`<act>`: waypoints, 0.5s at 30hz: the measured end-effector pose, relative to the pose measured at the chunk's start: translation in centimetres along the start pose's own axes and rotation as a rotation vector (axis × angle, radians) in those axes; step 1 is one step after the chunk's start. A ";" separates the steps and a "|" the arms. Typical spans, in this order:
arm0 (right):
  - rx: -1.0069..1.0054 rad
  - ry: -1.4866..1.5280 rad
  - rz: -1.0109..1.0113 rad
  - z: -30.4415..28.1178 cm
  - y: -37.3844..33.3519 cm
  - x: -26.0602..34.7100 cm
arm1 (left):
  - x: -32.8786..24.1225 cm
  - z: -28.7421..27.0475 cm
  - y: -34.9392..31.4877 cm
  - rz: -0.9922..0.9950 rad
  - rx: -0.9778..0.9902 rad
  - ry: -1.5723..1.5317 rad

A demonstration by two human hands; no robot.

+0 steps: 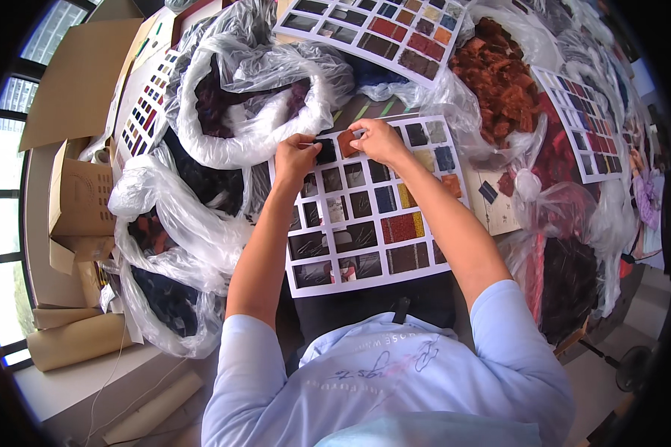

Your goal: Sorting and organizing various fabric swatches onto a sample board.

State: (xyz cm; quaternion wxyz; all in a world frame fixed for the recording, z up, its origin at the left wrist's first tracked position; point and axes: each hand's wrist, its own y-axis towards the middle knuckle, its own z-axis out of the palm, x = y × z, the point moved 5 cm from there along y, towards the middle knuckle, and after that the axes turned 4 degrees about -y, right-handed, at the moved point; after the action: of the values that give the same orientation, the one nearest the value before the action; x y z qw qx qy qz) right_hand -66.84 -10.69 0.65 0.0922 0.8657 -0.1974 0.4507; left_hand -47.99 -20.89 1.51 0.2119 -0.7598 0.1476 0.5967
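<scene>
A white swatch card with a grid of coloured squares lies in front of me, its near edge by my body. My right hand pinches a small rust-brown swatch at the card's far rows. Beside it, my left hand has its fingers closed at the left edge of a black swatch. Dark, blue, yellow and red squares fill the rows below my hands. An orange swatch sits near the card's right edge.
Clear plastic bags of dark material crowd the left. A bag of rust-coloured pieces stands at the far right. More swatch cards lie around. Cardboard boxes and a brown paper roll are by the window. Another person is at the right edge.
</scene>
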 end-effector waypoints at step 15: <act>-0.021 -0.535 -0.486 -0.2 -3.2 4.6 | -3.2 -0.3 -3.0 0.696 0.154 0.962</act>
State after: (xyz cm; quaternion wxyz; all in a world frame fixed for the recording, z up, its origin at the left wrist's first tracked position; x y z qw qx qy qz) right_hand -63.28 -8.93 4.64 0.1506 0.9737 -0.0076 0.1708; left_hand -47.07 -18.50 5.15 -0.0323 -0.8340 0.5102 0.2078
